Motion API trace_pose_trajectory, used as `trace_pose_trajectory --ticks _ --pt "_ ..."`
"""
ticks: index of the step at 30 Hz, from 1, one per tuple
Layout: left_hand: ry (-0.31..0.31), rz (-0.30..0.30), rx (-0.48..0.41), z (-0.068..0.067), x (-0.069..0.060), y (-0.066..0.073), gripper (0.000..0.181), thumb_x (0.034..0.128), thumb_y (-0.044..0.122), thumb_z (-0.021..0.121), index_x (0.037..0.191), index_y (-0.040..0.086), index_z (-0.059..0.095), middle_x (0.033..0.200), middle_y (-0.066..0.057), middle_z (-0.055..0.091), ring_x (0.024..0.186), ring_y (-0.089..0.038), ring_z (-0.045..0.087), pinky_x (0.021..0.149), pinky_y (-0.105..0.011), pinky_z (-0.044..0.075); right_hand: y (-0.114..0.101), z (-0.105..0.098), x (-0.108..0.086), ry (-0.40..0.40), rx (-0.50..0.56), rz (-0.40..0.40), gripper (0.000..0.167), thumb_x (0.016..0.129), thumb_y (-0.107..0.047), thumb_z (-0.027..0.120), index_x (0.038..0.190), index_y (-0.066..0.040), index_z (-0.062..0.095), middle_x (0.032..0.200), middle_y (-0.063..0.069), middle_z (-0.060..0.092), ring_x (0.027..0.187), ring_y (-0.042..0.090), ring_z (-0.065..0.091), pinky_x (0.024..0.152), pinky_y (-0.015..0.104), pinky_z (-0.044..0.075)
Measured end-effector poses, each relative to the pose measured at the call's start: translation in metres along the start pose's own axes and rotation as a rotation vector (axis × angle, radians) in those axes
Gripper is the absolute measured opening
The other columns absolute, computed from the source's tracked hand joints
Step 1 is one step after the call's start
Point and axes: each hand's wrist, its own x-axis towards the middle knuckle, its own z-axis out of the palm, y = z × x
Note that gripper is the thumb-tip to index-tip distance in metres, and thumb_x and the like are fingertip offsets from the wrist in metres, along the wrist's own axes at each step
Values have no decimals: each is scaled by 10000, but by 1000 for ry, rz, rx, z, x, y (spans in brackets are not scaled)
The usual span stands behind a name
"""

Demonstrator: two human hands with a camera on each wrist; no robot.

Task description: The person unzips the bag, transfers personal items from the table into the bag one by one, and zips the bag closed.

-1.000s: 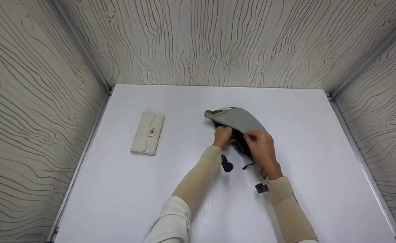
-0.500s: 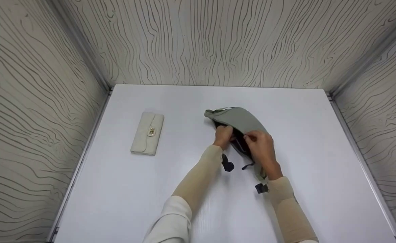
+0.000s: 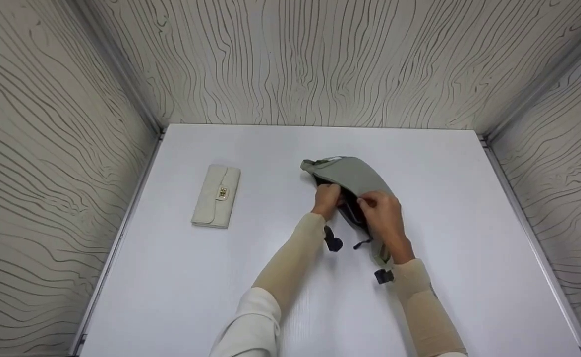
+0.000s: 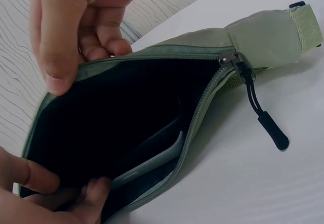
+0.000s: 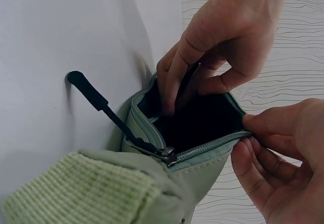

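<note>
Sage-green fabric waist bag [image 3: 357, 171], unzipped, black inside, its mouth gaping between both hands. The right hand [image 3: 385, 215] pinches its rim, and the black zip pull [image 3: 362, 244] hangs just on the near side of that hand. There's a slim grey-edged thing [image 4: 152, 166] inside, one end at the left hand's fingers [image 4: 96, 193].

I have the left arm [image 3: 290, 260] and right arm [image 3: 425, 307] stretched forward. The left hand [image 3: 326, 201] points down with bent fingers [image 5: 174, 82]. Close beside it, the right hand [image 3: 383, 216] pinches.
</note>
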Motion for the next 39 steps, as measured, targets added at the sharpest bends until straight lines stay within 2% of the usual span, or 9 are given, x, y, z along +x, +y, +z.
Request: trace_pose_trajectory --ticks 2,6,10,14,18,24,29,33,39 --pt "-6 2 -15 0 0 -1 322 870 17 481 616 199 402 590 54 435 583 -129 410 647 -350 400 0 0 0 -4 4 5 110 954 -71 766 1015 2 821 979 178 786 899 317 728 806 462 578" --pt "-34 -7 -45 -1 1 -3 267 889 14 478 667 160 459 625 36 480 622 -134 479 665 -347 478 -1 -1 1 -13 10 17 118 957 -75 766 1025 5 820 993 184 789 915 326 731 825 473 578" --pt "-67 -35 -51 -4 3 -4 154 928 27 487 848 55 616 746 -56 636 743 -204 644 787 -383 604 -2 -1 1 -11 10 18 119 956 -82 770 1020 3 822 985 176 790 909 317 733 823 470 580" --pt "-96 -60 -47 -7 5 -5 235 944 35 498 1052 -51 689 900 -165 737 857 -266 723 921 -451 626 -2 -2 2 -7 10 13 114 956 -83 768 1006 2 825 968 167 794 892 310 735 809 464 577" --pt "-130 -66 -44 -10 6 -5 263 934 28 510 1106 -79 677 886 -146 712 817 -236 697 948 -462 620 -2 -3 2 -8 14 17 117 959 -85 766 1012 2 824 974 170 795 895 312 736 811 464 578" --pt "-169 -48 -14 -17 7 -7 232 917 12 507 1060 -84 663 829 -93 666 750 -195 655 900 -448 627 -2 -4 3 -4 9 13 121 963 -82 764 1028 1 823 988 173 796 899 308 743 803 470 590" --pt "-184 -13 83 -28 10 -8 207 938 14 501 1028 -92 654 856 -103 652 742 -199 641 856 -454 629 -3 -6 2 -7 19 24 124 971 -88 756 1036 -2 819 996 174 792 905 308 740 801 452 594" --pt "-197 40 214 -41 14 -9 191 987 37 513 1039 -74 659 875 -96 637 749 -186 616 776 -406 604 -3 -6 2 -9 29 32 129 979 -95 754 1043 -5 818 995 167 789 895 294 731 791 425 584" --pt "-166 96 411 -60 25 -8 172 1010 63 540 1056 -29 678 870 -135 704 725 -189 627 654 -303 547 -3 -7 2 9 30 18 123 975 -91 755 1040 -9 819 978 157 792 871 279 726 776 420 576"
